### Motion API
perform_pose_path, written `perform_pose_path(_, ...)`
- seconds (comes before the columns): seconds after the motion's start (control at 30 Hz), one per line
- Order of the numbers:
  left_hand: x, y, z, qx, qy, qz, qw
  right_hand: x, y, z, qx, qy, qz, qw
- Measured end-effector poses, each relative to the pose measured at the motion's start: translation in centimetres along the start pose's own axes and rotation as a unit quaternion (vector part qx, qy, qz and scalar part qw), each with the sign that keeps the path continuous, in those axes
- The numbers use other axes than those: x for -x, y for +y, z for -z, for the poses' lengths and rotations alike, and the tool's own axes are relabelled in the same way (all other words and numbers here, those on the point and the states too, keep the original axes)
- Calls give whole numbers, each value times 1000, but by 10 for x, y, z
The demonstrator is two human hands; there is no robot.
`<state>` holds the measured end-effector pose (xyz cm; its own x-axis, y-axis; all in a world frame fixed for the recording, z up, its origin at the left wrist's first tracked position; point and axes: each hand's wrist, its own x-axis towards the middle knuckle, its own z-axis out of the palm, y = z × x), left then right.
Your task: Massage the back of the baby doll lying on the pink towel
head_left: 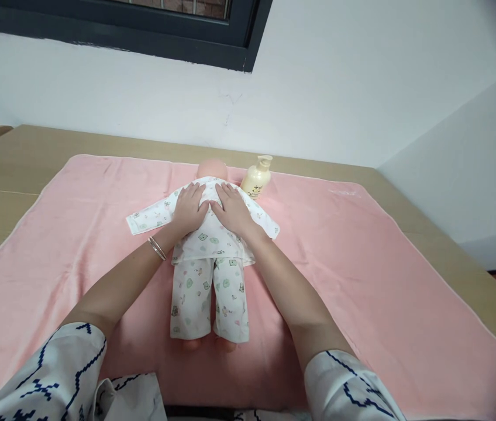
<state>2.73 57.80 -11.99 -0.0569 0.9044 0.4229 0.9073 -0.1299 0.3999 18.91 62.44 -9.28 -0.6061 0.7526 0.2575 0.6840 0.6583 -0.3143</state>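
Note:
A baby doll [213, 242] in white printed pyjamas lies on a pink mat, head at the far end and feet towards me. The back of its bare head [212, 168] shows, so it seems to be face down. My left hand [190, 206] rests flat on the left of its upper back, fingers stretched out. On the right of the upper back lies my right hand [233, 209], also flat and open. The two thumbs nearly meet in the middle. Just beyond my right fingertips, a cream pump bottle [257, 176] stands by the doll's head.
The pink mat [340, 280] covers most of the wooden table [432, 234]. Behind the table rises a white wall [318, 88] with a dark window frame [186, 44]. Another wall closes in on the right.

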Motion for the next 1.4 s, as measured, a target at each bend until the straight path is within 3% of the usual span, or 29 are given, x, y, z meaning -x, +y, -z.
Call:
perform_pose_path(0.2,0,0,0,4,4,2,1000,0,2,-4,-5,12,2,1000)
perform_pose_path(0.43,4,-5,-7,28,64,-16,997,2,0,-4,0,24,7,1000)
perform_pose_path(0.6,4,-4,-8,17,74,-27,997,2,-1,2,18,7,16,1000)
perform_pose_path(0.73,8,5,-1,-19,80,-56,995,8,-15,8,58,2,30,998)
perform_pose_path(0.93,10,7,0,-29,102,-61,992,17,-31,2,100,57,-8,993)
perform_pose_path(1.13,11,9,0,-45,92,-66,993,5,-11,9,29,-11,23,999)
perform_pose_path(1.4,13,12,4,-36,92,-57,993,17,-37,11,46,11,-40,998)
